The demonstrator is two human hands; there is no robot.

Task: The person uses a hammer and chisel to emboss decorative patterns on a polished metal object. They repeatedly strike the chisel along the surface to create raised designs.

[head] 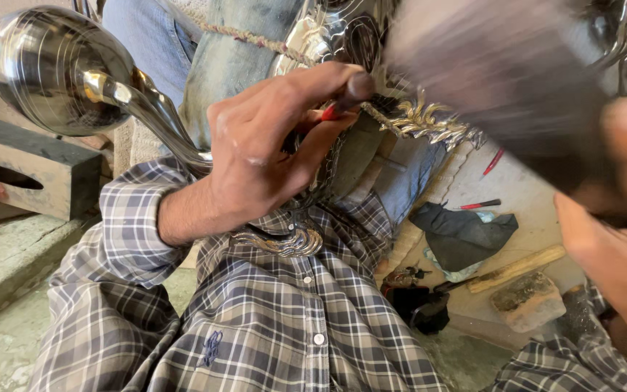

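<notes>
1. Left hand [255, 156] closed around a slim punch-like tool [348, 96] with a dark rounded head and a red band on the shaft, tip pressed toward the ornate metal piece [415, 120].
2. Right hand [618, 239] wrapped around the handle of a mallet [502, 80], blurred by motion, dark broad head raised above and just right of the tool's head.
3. Ornate metal piece: polished silver-coloured, embossed with scrolls and flame-like curls, gold-tinted along the lower edge; propped upright in the lap against jeans-clad legs, directly behind the left hand.
4. Curved silver arm [157, 116] of the same shiny metal sweeping up left to a rounded, mirror-bright bulb [56, 72] with fine engraved lines.
5. Scalloped silver trim [288, 243] showing below the left wrist, against the checked shirt [270, 319].
6. On the floor at right: a dark cloth [462, 232], a red-handled tool [477, 205], a wooden stick [517, 268], a stone block [527, 299].
7. At left, a dark hollow block [34, 170].
</notes>
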